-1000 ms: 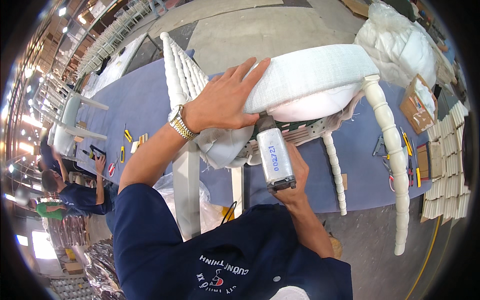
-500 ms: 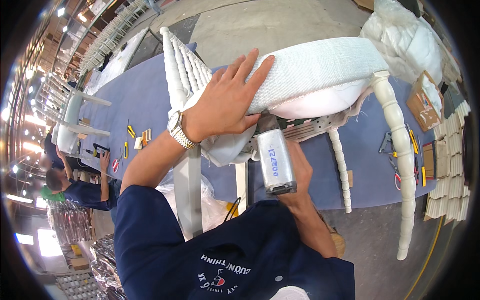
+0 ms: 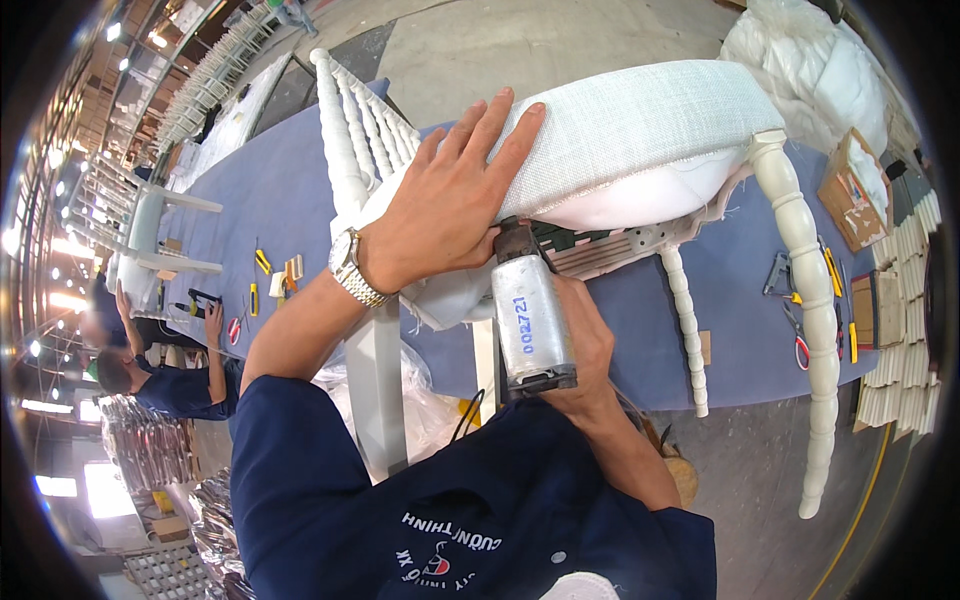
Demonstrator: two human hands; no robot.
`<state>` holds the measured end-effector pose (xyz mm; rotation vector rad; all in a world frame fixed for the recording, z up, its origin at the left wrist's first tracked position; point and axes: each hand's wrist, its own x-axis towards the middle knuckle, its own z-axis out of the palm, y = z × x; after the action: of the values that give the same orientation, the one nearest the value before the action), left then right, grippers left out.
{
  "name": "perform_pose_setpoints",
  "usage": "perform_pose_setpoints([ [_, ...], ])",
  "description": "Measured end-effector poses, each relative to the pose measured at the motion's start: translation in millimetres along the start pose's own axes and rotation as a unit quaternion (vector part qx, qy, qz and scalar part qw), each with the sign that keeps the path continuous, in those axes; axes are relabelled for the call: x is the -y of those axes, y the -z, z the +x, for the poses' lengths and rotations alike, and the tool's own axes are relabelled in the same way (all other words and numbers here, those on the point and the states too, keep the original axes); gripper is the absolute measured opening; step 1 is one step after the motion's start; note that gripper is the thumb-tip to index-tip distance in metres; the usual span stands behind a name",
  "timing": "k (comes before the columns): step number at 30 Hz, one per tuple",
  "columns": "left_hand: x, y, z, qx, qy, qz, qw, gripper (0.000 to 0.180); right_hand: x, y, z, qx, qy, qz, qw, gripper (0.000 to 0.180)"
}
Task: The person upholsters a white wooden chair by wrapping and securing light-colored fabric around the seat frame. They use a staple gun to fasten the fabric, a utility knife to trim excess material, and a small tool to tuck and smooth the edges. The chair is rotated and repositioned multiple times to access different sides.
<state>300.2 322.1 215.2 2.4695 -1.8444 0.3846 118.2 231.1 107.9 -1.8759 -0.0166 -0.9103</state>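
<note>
A white chair (image 3: 372,300) with turned legs lies on its side on the blue-covered table. Pale woven fabric (image 3: 650,115) wraps its seat, and white padding (image 3: 640,197) bulges below the fabric's frayed edge. My left hand (image 3: 455,205), with a metal watch at the wrist, lies on the fabric with its fingers spread and its thumb near the edge. In my right hand (image 3: 580,335) is a silver staple gun (image 3: 530,315), its nose against the seat's underside beside my left thumb. The gun hides part of my right fingers.
At the table's right lie scissors (image 3: 797,340), a black hand tool (image 3: 777,275) and yellow-handled tools (image 3: 830,268). More hand tools (image 3: 254,298) lie to the left. A cardboard box (image 3: 852,205) stands at the right edge. Across the left side a co-worker (image 3: 170,375) handles another chair (image 3: 143,230).
The staple gun and my right hand have shifted slightly left, with the nose closer to my left thumb. My left hand keeps its place on the fabric.
</note>
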Motion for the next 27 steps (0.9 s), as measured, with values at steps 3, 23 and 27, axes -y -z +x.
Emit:
perform_pose_setpoints([
  [3, -1.3, -0.1, 0.5, -0.004, -0.002, 0.000, 1.000, 0.103, 2.7, -0.5, -2.0, 0.005, -0.024, 0.003, 1.000, 0.061],
  [23, 143.2, -101.6, 81.2, 0.211, 0.188, -0.689, 0.667, 0.096, -39.5, -3.8, -7.5, -0.070, -0.111, 0.052, 0.990, 0.037],
  [27, 107.0, -45.8, 76.2, 0.254, 0.113, -0.557, 0.782, 0.097, -53.3, 5.1, -13.8, -0.047, -0.116, 0.010, 0.992, 0.036],
])
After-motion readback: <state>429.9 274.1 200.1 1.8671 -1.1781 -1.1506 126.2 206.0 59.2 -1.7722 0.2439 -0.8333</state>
